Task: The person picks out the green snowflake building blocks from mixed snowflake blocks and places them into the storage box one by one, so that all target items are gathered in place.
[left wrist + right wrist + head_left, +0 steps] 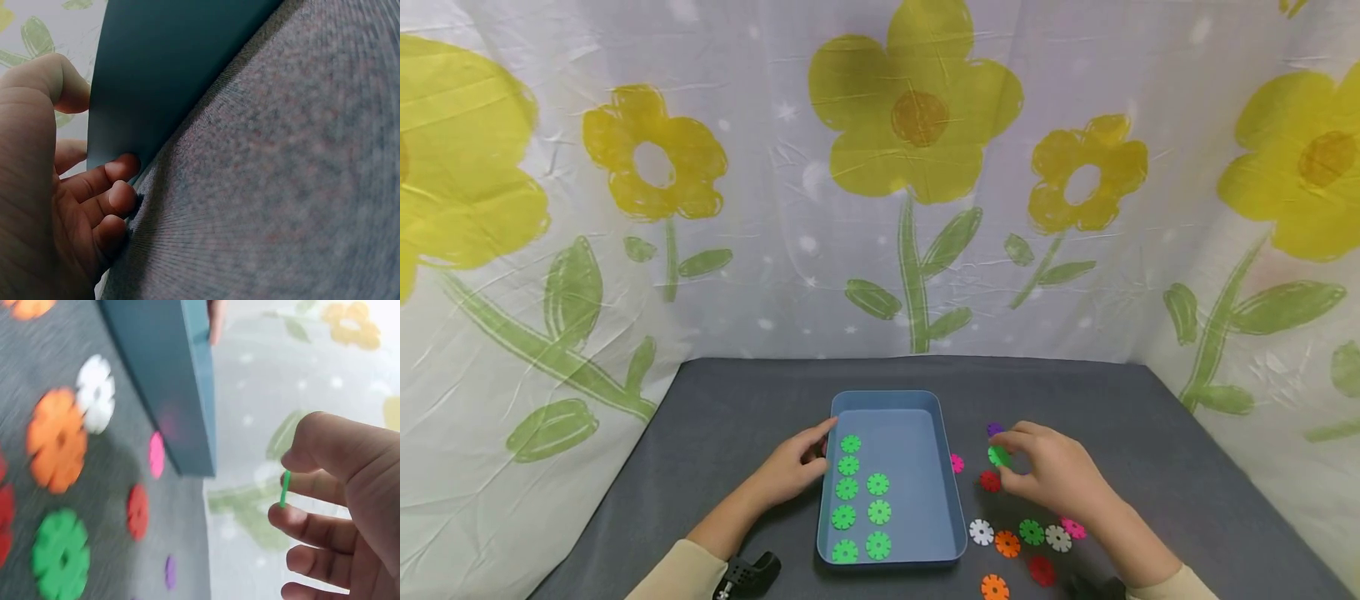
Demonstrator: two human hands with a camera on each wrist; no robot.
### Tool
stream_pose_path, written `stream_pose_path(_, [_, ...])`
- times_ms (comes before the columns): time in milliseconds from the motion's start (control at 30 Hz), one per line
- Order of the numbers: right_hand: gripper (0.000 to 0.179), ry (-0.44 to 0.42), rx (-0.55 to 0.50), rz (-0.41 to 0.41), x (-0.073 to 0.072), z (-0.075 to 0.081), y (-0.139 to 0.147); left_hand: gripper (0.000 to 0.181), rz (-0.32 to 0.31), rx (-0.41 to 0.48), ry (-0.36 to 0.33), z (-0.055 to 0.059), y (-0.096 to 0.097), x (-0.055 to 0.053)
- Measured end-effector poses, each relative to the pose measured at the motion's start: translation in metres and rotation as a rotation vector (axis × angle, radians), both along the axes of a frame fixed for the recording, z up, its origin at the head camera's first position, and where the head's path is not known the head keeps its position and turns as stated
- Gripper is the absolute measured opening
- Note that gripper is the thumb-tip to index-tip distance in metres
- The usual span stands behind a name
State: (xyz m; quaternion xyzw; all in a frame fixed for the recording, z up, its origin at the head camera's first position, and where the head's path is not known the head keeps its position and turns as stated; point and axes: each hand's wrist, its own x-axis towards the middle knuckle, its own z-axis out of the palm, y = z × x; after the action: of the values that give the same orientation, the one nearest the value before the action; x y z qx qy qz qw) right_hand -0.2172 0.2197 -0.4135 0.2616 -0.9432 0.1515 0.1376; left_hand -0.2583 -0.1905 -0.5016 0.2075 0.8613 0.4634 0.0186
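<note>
In the head view my right hand (1056,467) pinches a green notched plastic disc (998,456) above the table, right of the blue tray (917,492). The right wrist view shows the green disc (285,489) edge-on between thumb and fingertip. My left hand (790,467) holds the tray's left side near the rim. Its lower fingers lie against the outer wall (144,81) in the left wrist view. Several green discs (844,517) lie in the tray in two columns on its left half.
Loose discs lie right of the tray: white (981,532), orange (1007,544), red (990,481), pink (957,463), purple (995,429) and green (1032,532). A dark grey cloth (760,383) covers the table. A flower-printed curtain (775,250) hangs behind it.
</note>
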Motion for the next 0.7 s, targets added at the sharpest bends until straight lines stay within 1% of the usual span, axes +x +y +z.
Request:
stream_pose_path(100, [0.031,0.003,-0.031,0.027,-0.003,0.004,-0.013,0.069,0.002,0.000,-0.002,0.000,0.000,0.000])
stream_pose_path(233, [0.030,-0.022,-0.066,0.034,-0.008,0.008,-0.029,0.069,0.006,0.001,-0.004,0.001,0.001,0.001])
stream_pose_path(367, [0.026,-0.024,-0.078,0.059,-0.013,0.010,-0.042,0.070,0.003,0.012,-0.013,0.002,0.001,0.002])
stream_pose_path(467, [0.024,-0.005,-0.087,0.090,-0.018,0.010,-0.052,0.070,0.002,0.025,-0.019,0.002,0.001,0.002])
stream_pose_path(567, [0.023,0.005,-0.120,0.129,-0.025,0.007,-0.060,0.070,0.013,0.011,-0.020,0.000,0.000,0.001])
stream_pose_path(700, [0.020,-0.025,-0.178,0.178,-0.035,0.001,-0.069,0.070,0.026,-0.014,-0.022,-0.001,0.000,0.000])
